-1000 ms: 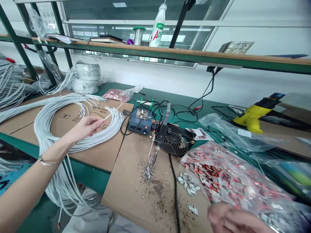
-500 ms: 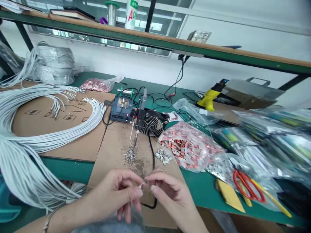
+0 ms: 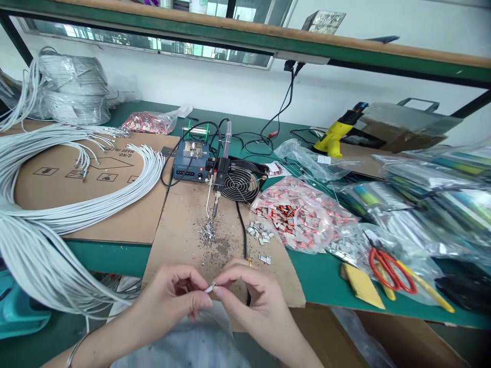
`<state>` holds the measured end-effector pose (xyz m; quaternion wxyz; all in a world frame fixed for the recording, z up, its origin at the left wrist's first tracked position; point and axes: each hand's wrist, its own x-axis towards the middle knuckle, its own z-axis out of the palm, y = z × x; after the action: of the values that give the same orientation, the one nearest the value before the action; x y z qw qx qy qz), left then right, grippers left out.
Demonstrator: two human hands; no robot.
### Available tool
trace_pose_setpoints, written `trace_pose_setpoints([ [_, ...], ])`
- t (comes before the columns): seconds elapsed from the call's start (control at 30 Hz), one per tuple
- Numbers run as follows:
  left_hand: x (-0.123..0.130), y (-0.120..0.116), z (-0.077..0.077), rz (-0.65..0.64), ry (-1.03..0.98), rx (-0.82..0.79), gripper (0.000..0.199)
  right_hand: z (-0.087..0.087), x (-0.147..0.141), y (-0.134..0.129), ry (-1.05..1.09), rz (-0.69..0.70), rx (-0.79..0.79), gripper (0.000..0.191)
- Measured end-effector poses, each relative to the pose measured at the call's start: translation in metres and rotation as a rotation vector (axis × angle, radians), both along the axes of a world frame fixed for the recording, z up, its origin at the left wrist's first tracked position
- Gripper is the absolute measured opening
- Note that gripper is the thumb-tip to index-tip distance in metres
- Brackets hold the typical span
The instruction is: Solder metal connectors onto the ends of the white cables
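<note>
Near the cardboard's front edge, my left hand (image 3: 180,294) pinches the end of a white cable (image 3: 209,289) between thumb and forefinger. My right hand (image 3: 245,291) meets it from the right, its thumb and forefinger closed at the tip of the same cable end. Ahead of both hands, a soldering iron (image 3: 221,171) rests tip-down in its stand above a heap of wire scraps (image 3: 207,232). Small metal connectors (image 3: 260,232) lie on the cardboard to the right of the scraps.
A large bundle of white cables (image 3: 103,217) covers the left side. A blue soldering station (image 3: 191,167) and a round fan (image 3: 241,185) stand behind. On the right are bagged red parts (image 3: 293,217), red-handled scissors (image 3: 391,271) and a yellow heat gun (image 3: 337,135).
The view has tilted down slightly. My hands have come together, and my right fingertips now touch the cable end. A few connectors now show near my right hand.
</note>
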<state>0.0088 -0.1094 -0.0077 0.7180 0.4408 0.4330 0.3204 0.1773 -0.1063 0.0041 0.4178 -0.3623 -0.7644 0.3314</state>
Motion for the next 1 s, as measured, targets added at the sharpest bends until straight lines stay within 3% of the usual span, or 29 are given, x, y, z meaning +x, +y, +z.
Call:
trace_pose_setpoints([
  [0.27,-0.003,-0.001,-0.008,0.001,-0.117,-0.034,0.046,0.001,-0.009,0.0,0.069,0.048,0.005,0.009],
  [0.6,-0.008,-0.001,-0.005,-0.083,0.068,0.107,0.018,-0.007,-0.007,0.001,0.172,0.148,-0.152,0.012],
  [0.8,-0.009,0.0,-0.008,-0.157,0.018,0.067,0.026,-0.004,-0.003,0.0,0.073,0.14,0.064,0.016],
  [1.0,-0.006,-0.002,-0.005,-0.179,-0.002,0.032,0.027,0.001,0.002,-0.004,0.0,0.142,0.102,0.021],
])
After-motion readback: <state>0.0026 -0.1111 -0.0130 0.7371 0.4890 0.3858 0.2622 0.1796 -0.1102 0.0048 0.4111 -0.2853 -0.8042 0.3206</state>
